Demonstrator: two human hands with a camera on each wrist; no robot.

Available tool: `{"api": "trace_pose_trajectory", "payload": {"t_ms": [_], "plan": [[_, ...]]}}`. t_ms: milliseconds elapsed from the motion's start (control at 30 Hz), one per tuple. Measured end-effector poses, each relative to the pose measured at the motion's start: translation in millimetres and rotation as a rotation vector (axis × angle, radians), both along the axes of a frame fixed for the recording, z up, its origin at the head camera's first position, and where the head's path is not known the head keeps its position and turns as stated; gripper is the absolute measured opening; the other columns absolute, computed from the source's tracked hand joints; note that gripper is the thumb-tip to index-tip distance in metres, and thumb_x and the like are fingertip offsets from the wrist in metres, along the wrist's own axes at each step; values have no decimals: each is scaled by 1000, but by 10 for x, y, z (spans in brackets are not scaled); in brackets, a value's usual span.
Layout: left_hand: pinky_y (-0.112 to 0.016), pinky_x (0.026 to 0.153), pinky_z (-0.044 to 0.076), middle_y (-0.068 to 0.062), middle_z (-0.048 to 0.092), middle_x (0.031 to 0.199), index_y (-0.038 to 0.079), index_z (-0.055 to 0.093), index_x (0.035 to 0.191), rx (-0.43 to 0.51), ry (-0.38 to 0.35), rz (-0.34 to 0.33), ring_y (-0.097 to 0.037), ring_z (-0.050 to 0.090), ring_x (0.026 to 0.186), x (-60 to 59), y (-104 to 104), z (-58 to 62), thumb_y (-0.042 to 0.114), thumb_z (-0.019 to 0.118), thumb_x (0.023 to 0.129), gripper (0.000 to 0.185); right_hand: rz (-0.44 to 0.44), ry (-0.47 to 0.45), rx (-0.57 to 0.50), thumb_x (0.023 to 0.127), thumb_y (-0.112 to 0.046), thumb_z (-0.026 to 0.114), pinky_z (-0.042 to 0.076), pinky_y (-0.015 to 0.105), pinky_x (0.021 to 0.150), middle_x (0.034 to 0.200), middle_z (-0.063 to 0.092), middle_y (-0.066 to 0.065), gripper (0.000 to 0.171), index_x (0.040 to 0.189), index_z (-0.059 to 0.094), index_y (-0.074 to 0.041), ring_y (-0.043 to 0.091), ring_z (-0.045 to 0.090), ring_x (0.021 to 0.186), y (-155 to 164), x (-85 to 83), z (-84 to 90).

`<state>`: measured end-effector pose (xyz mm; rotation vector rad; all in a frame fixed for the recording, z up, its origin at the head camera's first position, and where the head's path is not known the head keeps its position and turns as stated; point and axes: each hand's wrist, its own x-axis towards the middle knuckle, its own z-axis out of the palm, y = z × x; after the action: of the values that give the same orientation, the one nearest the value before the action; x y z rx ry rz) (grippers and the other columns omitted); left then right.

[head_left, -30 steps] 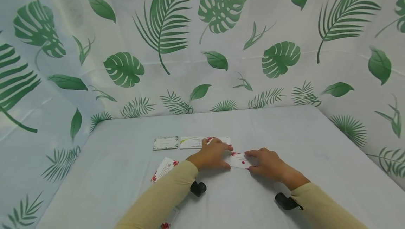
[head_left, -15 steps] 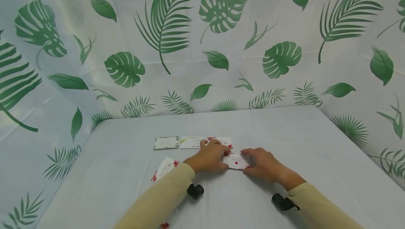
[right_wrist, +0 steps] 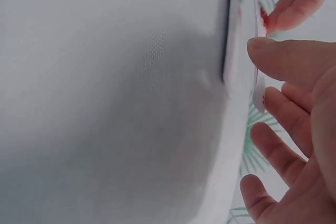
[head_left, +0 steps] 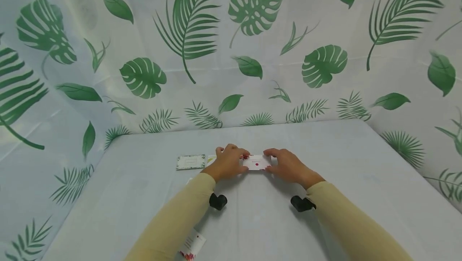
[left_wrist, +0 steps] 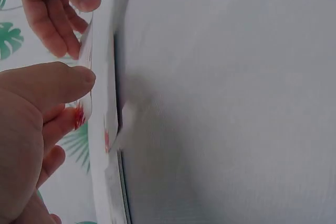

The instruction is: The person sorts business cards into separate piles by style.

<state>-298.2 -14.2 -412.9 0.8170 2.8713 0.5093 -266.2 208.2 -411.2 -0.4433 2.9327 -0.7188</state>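
Observation:
Both hands hold a thin stack of white business cards (head_left: 257, 163) with red flowers and a red dot, level over the right end of the card row. My left hand (head_left: 228, 162) pinches its left end between thumb and fingers, and my right hand (head_left: 287, 166) pinches the right end. In the left wrist view, the held cards (left_wrist: 83, 109) stand edge-on, apart from another stack of cards (left_wrist: 111, 98) lying on the table beneath. The right wrist view has the thumb and fingers on the held cards (right_wrist: 259, 97), with that lower stack (right_wrist: 230, 40) below.
Left in the row lies a green-leaf-bordered card stack (head_left: 190, 162); beside it a yellow-marked card (head_left: 211, 159) is partly covered by the left hand. Another red-flowered card (head_left: 193, 244) lies by the left forearm. A leaf-printed curtain (head_left: 213, 84) stands behind the table.
Both hands first drew together at the cards' ends, squaring them up. They then moved the stack away from the body and slightly left, up over the row's right end.

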Motion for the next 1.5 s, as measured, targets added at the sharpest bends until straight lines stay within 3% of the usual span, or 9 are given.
{"api": "trace_pose_trajectory", "payload": {"t_ms": [167, 467, 633, 1000, 1100, 1267, 1367, 1500], "plan": [[-58, 107, 16, 3, 64, 123, 21, 65, 133, -17, -16, 38, -22, 39, 133, -80, -25, -28, 33, 72, 92, 43, -18, -58, -1, 93, -15, 71, 36, 54, 107, 136, 57, 20, 52, 141, 55, -3, 40, 49, 128, -103, -132, -54], [-58, 107, 17, 2, 64, 123, 19, 65, 133, -38, -51, 58, -23, 39, 132, -124, -22, -101, 33, 72, 91, 44, -18, -74, 7, 94, -13, 69, 35, 53, 108, 139, 55, 21, 52, 142, 52, 1, 40, 48, 130, -143, -218, -137], [-58, 109, 16, 1, 61, 130, 19, 64, 134, -53, -61, 73, -23, 37, 136, -120, -30, -105, 33, 70, 94, 43, -35, -97, 24, 95, -16, 69, 32, 54, 110, 143, 51, 21, 55, 144, 50, 0, 40, 43, 135, -142, -232, -134], [-59, 108, 17, 0, 61, 131, 19, 63, 136, -58, -68, 61, -25, 36, 136, -108, -48, -112, 33, 70, 94, 45, -31, -91, 28, 94, -18, 71, 32, 53, 110, 142, 53, 20, 54, 142, 52, -2, 39, 45, 134, -147, -199, -138], [-59, 107, 17, -1, 60, 133, 19, 61, 139, -26, -83, 58, -25, 35, 137, -82, -74, -74, 33, 72, 92, 50, -42, -94, 20, 94, -18, 71, 34, 55, 108, 143, 52, 21, 57, 145, 49, -3, 40, 46, 132, -158, -167, -83], [-58, 104, 17, -4, 59, 135, 18, 59, 141, 54, -82, 56, -26, 34, 137, 16, -234, 121, 34, 75, 91, 55, -38, -36, -42, 92, -17, 71, 41, 56, 102, 139, 55, 21, 59, 146, 49, -4, 39, 52, 124, -222, -76, 90], [-58, 104, 17, -5, 57, 137, 18, 59, 141, 56, -65, 52, -26, 35, 137, 121, -402, 210, 34, 76, 90, 57, -8, -29, -99, 92, -18, 73, 43, 55, 100, 138, 55, 21, 60, 145, 49, -3, 39, 53, 123, -268, 32, 169], [-58, 103, 17, -5, 55, 138, 20, 58, 142, 39, -69, 65, -25, 35, 138, 303, -657, 231, 35, 78, 88, 59, 16, -47, -143, 91, -20, 74, 43, 54, 100, 136, 56, 20, 62, 145, 50, -4, 37, 53, 123, -329, 215, 197]]}}
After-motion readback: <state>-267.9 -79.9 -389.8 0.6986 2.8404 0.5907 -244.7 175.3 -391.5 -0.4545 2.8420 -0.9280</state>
